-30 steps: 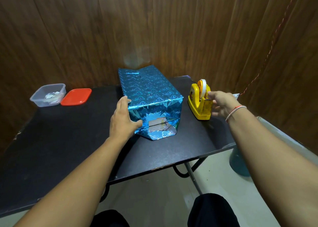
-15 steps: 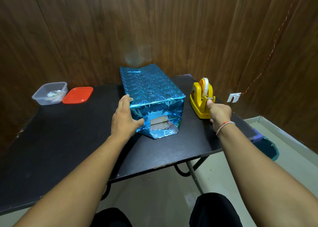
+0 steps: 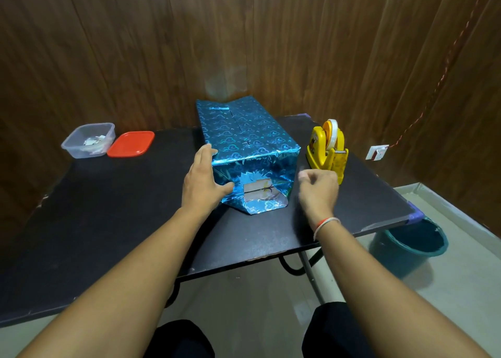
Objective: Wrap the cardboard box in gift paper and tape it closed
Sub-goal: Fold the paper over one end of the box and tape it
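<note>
Box [image 3: 248, 146] is mostly wrapped in blue paper, flat under the spread left hand [image 3: 202, 180]. Near end is still gaping, cardboard showing. Right hand [image 3: 318, 190], fingers curled, probably pinching tape I can't see, dispenser [image 3: 326, 150] just behind it.

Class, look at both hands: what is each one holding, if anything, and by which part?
The left hand rests flat on the wrapped box's near left corner, fingers straight. The right hand is curled near the tape dispenser; whether it pinches tape cannot be told.

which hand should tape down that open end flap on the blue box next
Right, probably. The right hand hovers, fingers curled, between the yellow tape dispenser and the blue foil-wrapped box; the left hand steadies the box.
</note>
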